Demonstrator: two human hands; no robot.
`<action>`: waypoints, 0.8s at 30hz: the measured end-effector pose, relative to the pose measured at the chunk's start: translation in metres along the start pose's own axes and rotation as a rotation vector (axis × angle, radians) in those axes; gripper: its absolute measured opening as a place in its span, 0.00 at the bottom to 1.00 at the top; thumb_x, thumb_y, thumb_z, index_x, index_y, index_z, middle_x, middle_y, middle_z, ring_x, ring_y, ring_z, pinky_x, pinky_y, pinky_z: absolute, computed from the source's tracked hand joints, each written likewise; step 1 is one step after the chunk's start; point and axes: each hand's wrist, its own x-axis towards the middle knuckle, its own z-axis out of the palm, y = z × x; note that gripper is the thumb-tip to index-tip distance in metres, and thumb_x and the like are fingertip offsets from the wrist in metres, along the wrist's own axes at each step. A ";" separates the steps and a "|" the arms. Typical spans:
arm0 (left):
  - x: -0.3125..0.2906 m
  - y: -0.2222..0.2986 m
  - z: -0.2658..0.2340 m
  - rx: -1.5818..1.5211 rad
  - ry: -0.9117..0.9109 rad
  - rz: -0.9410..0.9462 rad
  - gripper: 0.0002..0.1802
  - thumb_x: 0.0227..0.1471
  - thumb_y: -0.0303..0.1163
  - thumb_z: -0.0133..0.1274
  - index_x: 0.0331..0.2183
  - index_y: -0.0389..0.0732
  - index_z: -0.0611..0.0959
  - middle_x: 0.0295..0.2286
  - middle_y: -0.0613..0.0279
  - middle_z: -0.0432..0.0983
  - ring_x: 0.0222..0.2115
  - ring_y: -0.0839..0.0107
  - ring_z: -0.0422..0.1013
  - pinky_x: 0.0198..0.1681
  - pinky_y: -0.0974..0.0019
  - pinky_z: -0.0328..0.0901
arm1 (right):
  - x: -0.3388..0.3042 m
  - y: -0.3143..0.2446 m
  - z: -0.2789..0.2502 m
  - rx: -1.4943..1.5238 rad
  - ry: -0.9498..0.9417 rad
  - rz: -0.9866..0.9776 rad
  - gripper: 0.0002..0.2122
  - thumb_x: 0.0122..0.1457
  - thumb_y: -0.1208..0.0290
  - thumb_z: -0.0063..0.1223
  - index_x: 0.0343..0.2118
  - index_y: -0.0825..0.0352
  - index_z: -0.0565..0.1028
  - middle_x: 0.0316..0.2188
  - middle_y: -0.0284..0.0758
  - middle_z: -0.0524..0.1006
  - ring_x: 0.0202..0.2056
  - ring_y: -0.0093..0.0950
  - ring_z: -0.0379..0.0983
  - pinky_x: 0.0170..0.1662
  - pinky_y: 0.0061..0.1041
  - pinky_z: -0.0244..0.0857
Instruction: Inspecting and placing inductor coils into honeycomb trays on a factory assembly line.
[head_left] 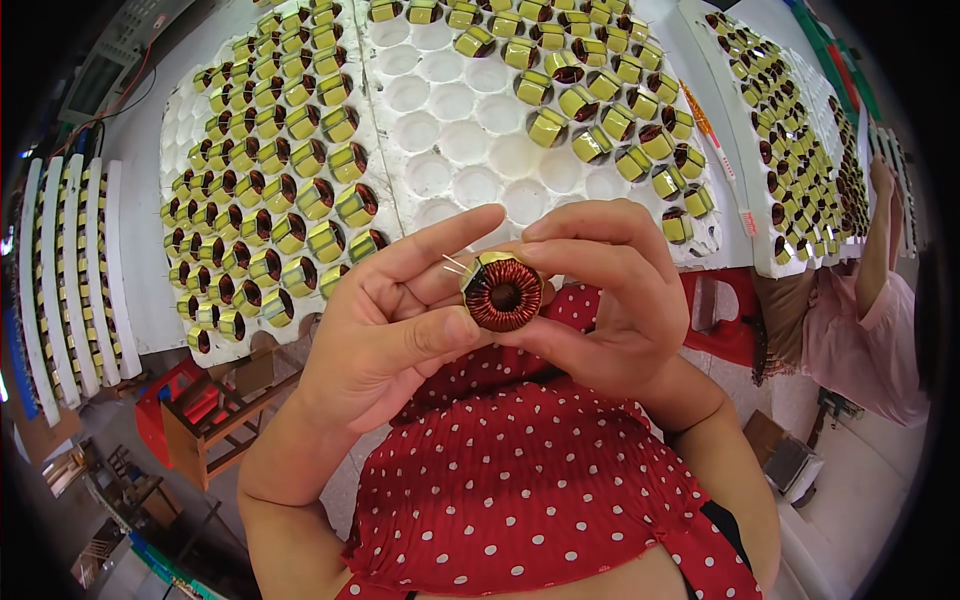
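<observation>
Both hands hold one round copper-wire coil with yellow tape (pixel 502 291) up in front of the red dotted dress. The left hand (pixel 385 320) and right hand (pixel 600 290) each pinch its edge. It looks like checking time. Next it needs a free hole in the white foam tray (pixel 455 140) on the bench. No labels show nearby.

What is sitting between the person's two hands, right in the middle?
In the head view, a round copper-wound coil with a yellow band sits between the left hand and right hand; fingers of both pinch it.
</observation>
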 end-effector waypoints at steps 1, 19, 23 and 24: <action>0.000 0.000 0.000 -0.001 -0.001 0.001 0.40 0.43 0.26 0.57 0.53 0.27 0.55 0.43 0.44 0.67 0.45 0.55 0.67 0.47 0.59 0.66 | 0.000 0.000 0.000 0.002 0.004 0.000 0.21 0.35 0.76 0.67 0.37 0.67 0.75 0.34 0.37 0.72 0.33 0.26 0.70 0.32 0.20 0.67; 0.000 0.009 -0.005 0.082 0.098 0.010 0.27 0.47 0.22 0.49 0.50 0.29 0.62 0.45 0.46 0.66 0.46 0.56 0.66 0.50 0.61 0.62 | 0.005 0.003 0.009 -0.092 -0.054 -0.025 0.19 0.34 0.81 0.64 0.35 0.66 0.75 0.33 0.36 0.73 0.33 0.29 0.69 0.34 0.23 0.64; 0.000 0.037 -0.024 0.193 0.154 0.221 0.20 0.48 0.21 0.48 0.45 0.31 0.67 0.46 0.43 0.65 0.45 0.55 0.66 0.50 0.60 0.62 | -0.001 0.001 0.007 -0.119 -0.051 0.127 0.15 0.37 0.81 0.62 0.33 0.68 0.75 0.33 0.37 0.73 0.34 0.31 0.70 0.36 0.25 0.64; 0.003 0.050 -0.037 0.269 0.187 0.312 0.19 0.48 0.21 0.48 0.44 0.32 0.68 0.46 0.44 0.65 0.45 0.56 0.66 0.50 0.62 0.62 | -0.003 0.005 0.005 -0.130 -0.047 0.149 0.14 0.38 0.81 0.61 0.32 0.69 0.75 0.33 0.38 0.73 0.34 0.31 0.70 0.36 0.25 0.64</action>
